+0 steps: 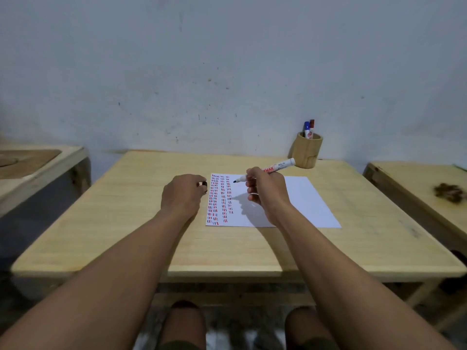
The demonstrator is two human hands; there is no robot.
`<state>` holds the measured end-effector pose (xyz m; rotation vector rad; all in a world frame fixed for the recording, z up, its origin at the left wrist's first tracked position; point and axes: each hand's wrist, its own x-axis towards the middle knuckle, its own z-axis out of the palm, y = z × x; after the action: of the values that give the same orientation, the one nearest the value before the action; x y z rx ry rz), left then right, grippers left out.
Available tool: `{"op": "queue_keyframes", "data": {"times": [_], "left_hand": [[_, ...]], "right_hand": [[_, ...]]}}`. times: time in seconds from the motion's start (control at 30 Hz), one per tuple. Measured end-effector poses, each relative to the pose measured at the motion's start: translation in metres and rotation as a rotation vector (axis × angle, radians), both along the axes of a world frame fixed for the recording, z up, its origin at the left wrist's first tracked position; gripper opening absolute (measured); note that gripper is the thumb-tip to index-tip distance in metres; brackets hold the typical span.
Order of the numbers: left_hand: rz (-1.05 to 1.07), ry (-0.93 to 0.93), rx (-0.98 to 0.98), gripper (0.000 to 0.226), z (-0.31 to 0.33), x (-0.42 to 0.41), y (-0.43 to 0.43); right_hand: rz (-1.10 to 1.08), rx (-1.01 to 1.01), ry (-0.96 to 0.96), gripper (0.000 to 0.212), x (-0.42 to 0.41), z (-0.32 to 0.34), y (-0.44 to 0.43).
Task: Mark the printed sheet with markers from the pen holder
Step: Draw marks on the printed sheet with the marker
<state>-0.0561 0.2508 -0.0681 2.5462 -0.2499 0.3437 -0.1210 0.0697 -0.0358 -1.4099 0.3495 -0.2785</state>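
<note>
A white printed sheet (303,203) lies on the wooden table (121,218), with columns of short red, black and blue marks down its left side. My right hand (265,190) grips an uncapped white marker (275,167), its dark tip hovering just above the sheet near the third column's top. My left hand (183,195) is closed beside the sheet's left edge, pinching a small black marker cap (203,184). A wooden pen holder (307,150) stands at the table's back right with a blue marker (306,129) and a red marker (311,125) in it.
A second wooden table (35,168) stands to the left and another (414,188) to the right, with a brown clump (449,192) on it. A grey wall rises behind. My knees show below the table's front edge.
</note>
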Motion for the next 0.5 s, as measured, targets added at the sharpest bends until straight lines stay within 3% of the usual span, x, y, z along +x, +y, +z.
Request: {"op": "queue_keyframes", "data": {"times": [0.2, 0.37, 0.5], "left_hand": [[0.046, 0.002, -0.195, 0.016, 0.007, -0.003, -0.010], [0.031, 0.061, -0.696, 0.010, 0.043, -0.016, -0.031], [-0.054, 0.181, -0.914, 0.007, 0.063, -0.019, -0.040]], "right_hand": [[0.000, 0.018, -0.010, 0.011, 0.000, 0.004, -0.002], [-0.025, 0.071, -0.052, 0.010, 0.000, 0.013, -0.002], [-0.033, 0.136, -0.106, 0.008, -0.002, 0.027, -0.002]]}}
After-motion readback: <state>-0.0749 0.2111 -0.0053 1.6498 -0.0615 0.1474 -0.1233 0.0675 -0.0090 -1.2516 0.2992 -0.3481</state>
